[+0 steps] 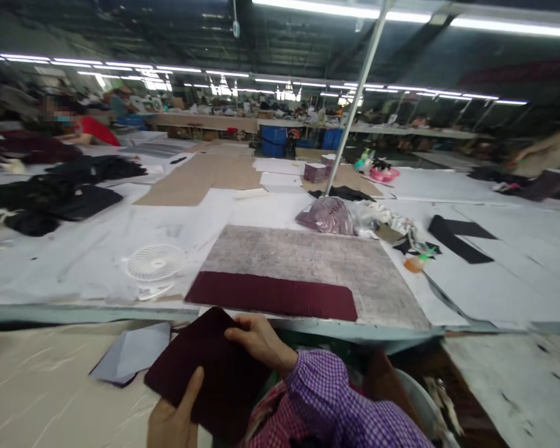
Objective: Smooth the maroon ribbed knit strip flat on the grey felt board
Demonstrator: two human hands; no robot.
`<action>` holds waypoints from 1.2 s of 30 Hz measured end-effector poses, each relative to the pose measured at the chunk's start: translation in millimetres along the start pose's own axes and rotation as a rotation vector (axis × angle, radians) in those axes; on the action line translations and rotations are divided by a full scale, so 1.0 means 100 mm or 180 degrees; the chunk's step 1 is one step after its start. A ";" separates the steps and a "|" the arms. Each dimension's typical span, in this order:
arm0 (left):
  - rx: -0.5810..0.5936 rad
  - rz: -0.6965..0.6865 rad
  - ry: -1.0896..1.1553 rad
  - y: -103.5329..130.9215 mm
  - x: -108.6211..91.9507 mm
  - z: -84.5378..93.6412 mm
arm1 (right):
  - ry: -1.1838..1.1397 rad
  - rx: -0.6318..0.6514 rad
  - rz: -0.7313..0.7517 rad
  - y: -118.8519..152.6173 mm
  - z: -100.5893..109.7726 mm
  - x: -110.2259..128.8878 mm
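Observation:
My left hand (175, 417) grips the near edge of a dark maroon fabric piece (210, 370), thumb on top. My right hand (261, 342), in a purple checked sleeve, holds the same piece at its far right edge. Just beyond them a long maroon fabric strip (270, 296) lies flat along the front of a grey worn board (308, 261) on the table.
A small white fan (154, 262) lies left of the board. Grey paper pieces (130, 354) sit lower left. Black fabric piles (56, 199) lie far left, a plastic bag of fabric (329, 216) behind the board by a slanted metal pole (354, 99). A person in red (91, 129) works far left.

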State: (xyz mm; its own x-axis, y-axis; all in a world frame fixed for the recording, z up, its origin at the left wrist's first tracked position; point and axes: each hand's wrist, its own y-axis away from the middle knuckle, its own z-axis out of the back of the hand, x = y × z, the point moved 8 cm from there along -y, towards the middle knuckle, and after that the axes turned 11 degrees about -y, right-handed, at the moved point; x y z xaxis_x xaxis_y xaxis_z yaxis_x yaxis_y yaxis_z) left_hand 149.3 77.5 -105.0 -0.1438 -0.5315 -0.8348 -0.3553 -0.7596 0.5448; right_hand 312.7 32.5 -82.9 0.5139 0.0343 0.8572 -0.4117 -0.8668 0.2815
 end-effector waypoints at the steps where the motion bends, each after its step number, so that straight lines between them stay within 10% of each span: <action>1: 0.0085 -0.0002 0.0002 -0.06 0.06 -0.12 | 0.0098 -0.0071 0.0025 -0.02 0.14 0.01; 8: 0.0964 0.0432 -0.0123 -0.29 0.55 -1.11 | 0.1005 -0.0326 -0.0046 -0.06 1.47 0.25; 18: 0.2068 -0.0175 -0.1579 -0.50 0.80 -2.05 | 0.2835 -0.0220 -0.1230 0.79 3.59 0.95; 30: 0.2707 -0.2507 -0.2964 -0.89 0.88 -3.70 | 0.3793 0.0287 -0.1734 -0.04 4.20 0.85; 36: 0.3121 -0.3103 -0.3385 -0.77 1.21 -3.79 | 0.3984 0.0234 -0.1767 -0.15 4.31 0.70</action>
State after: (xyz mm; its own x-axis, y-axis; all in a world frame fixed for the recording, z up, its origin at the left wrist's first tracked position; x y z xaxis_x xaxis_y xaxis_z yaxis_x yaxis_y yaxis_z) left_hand 509.6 -70.3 -217.6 0.0956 0.7053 -0.7024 -0.9953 0.0786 -0.0565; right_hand 679.7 -166.5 -213.0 -0.4362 0.7706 0.4647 -0.3160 -0.6147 0.7227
